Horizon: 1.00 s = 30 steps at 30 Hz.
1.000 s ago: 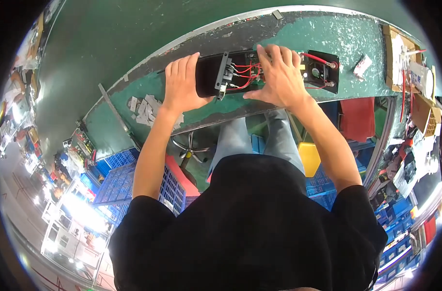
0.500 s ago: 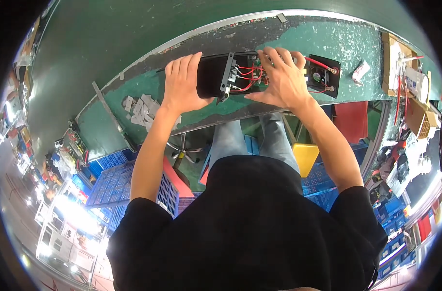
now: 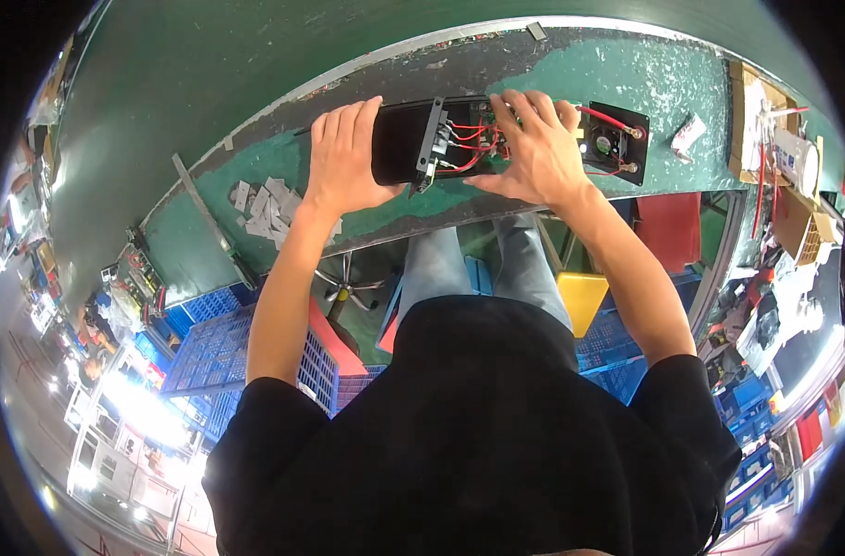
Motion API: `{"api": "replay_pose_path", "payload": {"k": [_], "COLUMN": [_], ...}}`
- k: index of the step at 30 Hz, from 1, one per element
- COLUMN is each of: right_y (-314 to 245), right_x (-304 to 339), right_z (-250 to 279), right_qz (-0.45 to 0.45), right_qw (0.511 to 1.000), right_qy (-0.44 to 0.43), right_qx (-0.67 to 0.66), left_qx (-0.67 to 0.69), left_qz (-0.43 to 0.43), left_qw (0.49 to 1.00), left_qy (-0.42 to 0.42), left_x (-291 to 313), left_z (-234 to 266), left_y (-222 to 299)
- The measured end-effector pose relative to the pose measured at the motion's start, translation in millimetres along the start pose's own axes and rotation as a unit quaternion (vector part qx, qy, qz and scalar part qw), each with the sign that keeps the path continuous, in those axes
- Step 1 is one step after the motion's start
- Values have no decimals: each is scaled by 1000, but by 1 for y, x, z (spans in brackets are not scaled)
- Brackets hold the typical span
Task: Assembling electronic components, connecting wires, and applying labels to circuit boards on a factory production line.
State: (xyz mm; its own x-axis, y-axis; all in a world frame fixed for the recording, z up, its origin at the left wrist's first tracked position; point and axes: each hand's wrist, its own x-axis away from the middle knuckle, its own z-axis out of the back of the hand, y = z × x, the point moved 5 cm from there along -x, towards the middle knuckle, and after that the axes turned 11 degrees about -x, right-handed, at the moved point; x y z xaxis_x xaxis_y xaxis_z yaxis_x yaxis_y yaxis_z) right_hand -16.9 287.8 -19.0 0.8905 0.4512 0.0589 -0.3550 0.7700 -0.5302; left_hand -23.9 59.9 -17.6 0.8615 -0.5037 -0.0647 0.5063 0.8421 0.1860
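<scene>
A black device housing (image 3: pixel 399 139) lies on the green workbench, with a black end plate (image 3: pixel 431 139) standing across it, wired by several red leads (image 3: pixel 469 146). My left hand (image 3: pixel 344 157) wraps round the housing's left part, fingers over the far edge and thumb along the near one. My right hand (image 3: pixel 538 153) grips across the middle, over the circuit board, which it mostly hides. To its right a black panel with a fan (image 3: pixel 608 145) carries thick red cables (image 3: pixel 608 119).
Small grey pieces (image 3: pixel 272 206) lie heaped left of my left arm, beside a long metal bar (image 3: pixel 203 208). A small white packet (image 3: pixel 688 135) is on the right, before a cardboard box (image 3: pixel 749 102). Blue crates (image 3: pixel 214 347) stand below the bench's near edge.
Both hands and the housing have shifted very slightly left in view, along with the bench. The grip of each hand looks the same.
</scene>
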Motion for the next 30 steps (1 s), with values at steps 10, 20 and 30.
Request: {"api": "replay_pose_path", "payload": {"k": [10,20,30], "right_y": [1,0,120], "right_x": [8,11,89], "right_z": [-4,-7,67], "right_qz": [-15,-14,-353], "right_qw": [999,998,903], "right_qy": [27,14,231], "right_qx": [28,53,-82], "left_qx": [-7,-2,-89], "left_qz": [-2,-5,15], "left_qw": [1000,1000,996], "left_qy": [-4,2,26], "left_x": [-1,0,16], "left_z": [0,2,27], "left_y": [2,1,-5]}}
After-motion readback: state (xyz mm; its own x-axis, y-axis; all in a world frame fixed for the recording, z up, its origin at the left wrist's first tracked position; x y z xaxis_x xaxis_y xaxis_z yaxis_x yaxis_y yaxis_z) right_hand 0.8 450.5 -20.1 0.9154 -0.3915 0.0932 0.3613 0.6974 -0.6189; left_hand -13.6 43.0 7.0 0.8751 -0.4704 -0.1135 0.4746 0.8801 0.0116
